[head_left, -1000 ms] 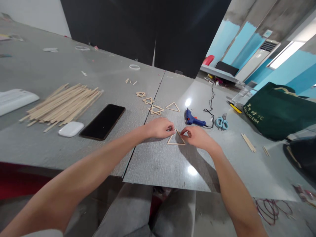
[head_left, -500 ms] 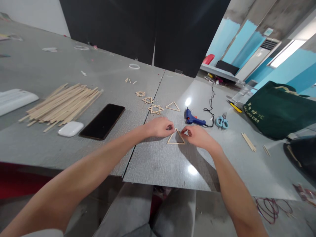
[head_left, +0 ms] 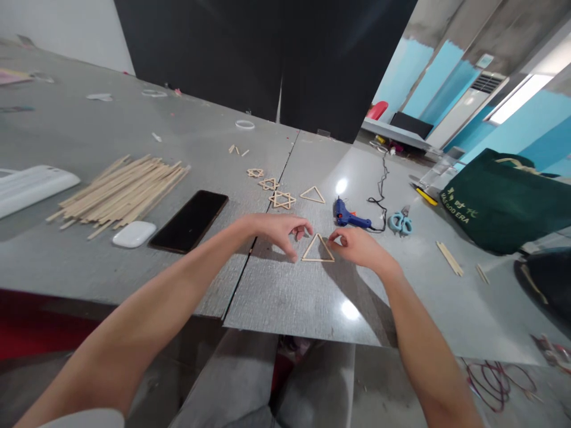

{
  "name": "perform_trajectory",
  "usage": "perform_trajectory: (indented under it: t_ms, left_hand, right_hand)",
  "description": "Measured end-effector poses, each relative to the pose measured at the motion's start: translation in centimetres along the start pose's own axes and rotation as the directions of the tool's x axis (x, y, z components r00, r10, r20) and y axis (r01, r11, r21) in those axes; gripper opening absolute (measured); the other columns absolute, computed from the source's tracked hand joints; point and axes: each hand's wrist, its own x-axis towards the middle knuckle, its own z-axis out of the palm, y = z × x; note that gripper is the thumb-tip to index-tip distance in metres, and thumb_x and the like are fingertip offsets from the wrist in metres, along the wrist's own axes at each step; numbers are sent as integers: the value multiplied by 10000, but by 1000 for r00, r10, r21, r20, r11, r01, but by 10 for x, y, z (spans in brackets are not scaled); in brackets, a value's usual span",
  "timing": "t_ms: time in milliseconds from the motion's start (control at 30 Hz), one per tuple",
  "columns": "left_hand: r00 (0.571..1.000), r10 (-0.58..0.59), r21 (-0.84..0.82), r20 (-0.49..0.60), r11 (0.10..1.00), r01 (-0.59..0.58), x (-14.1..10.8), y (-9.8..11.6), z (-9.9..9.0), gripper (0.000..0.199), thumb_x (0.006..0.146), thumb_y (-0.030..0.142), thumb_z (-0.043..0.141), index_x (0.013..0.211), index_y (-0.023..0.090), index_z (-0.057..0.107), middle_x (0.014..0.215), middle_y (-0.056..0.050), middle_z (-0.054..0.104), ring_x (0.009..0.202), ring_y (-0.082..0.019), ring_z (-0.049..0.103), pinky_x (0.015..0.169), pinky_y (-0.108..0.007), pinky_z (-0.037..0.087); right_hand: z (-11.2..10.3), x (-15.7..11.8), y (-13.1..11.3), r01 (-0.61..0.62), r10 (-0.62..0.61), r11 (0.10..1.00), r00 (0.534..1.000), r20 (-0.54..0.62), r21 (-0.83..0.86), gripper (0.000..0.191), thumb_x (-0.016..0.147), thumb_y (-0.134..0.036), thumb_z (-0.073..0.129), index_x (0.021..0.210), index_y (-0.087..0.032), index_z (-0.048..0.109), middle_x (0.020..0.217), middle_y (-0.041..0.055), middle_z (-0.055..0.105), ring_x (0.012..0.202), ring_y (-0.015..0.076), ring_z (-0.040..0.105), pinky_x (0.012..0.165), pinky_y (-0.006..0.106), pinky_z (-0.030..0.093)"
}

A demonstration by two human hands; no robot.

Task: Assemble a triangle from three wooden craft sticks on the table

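A triangle of thin wooden sticks (head_left: 318, 260) lies flat on the grey table between my hands. Just left of it is my left hand (head_left: 285, 230), thumb and fingers spread, holding nothing. My right hand (head_left: 350, 244) is at the triangle's right side, its fingertips curled together close to the stick; whether they pinch it is too small to tell. Above these lie a second stick triangle (head_left: 313, 194) and several six-pointed stick stars (head_left: 282, 200). A blue glue gun (head_left: 350, 216) rests beyond my right hand.
On the left are a pile of sticks (head_left: 120, 193), a black phone (head_left: 190, 221), a white case (head_left: 134, 234) and a white device (head_left: 33, 187). On the right are blue scissors (head_left: 400, 222), a yellow cutter (head_left: 426, 195), loose sticks (head_left: 449, 258) and a green bag (head_left: 504, 199).
My left hand has opened and drawn back left from the triangle's top corner, which now shows. My right hand has barely moved. The view has shifted slightly.
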Motion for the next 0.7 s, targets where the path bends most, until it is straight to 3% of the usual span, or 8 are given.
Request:
perform_trajectory:
  t_ms: [167,267,367,500,700]
  left_hand:
    - [999,3,93,-48,996,1,4,1,4,813,639,606,875,1314,214,643,1113,-62,673,1010,-246,613,843,-302,436]
    - [998,1,94,-58,996,5,5,1,6,809,653,609,874,1318,209,645,1104,-60,671,1005,-243,604,833,-297,424]
    - [998,-3,70,-62,997,8,6,0,6,808,658,604,878,1319,201,647,1092,-50,661,976,-235,600,804,-292,417]
    - [997,12,63,-74,998,-8,6,-3,7,786,659,607,877,1298,204,659,1068,-37,655,954,-228,597,792,-288,417]
    - [996,26,74,-80,997,-20,8,-4,7,781,662,614,876,1292,203,666,1041,-33,654,934,-220,598,791,-282,413]
  right_hand:
    - [-1,1,-1,-12,12,1000,1000,16,15,200,1045,-301,686,1050,-143,808,775,35,692,680,162,556,641,288,316]
    - [-4,-1,1,-6,5,999,999,38,33,157,975,-164,675,1067,-153,801,771,18,678,684,159,558,651,283,330]
    - [-9,-5,4,-32,24,997,993,117,69,293,882,-65,648,1126,-166,773,685,-32,610,622,150,519,623,285,323]
    - [-15,-10,4,-71,42,990,974,224,124,403,840,-50,641,1220,-169,709,648,-67,562,579,143,490,579,284,306]
    - [-17,-12,4,-69,27,988,957,290,135,446,848,-80,652,1286,-166,655,675,-71,560,572,133,480,582,268,338]
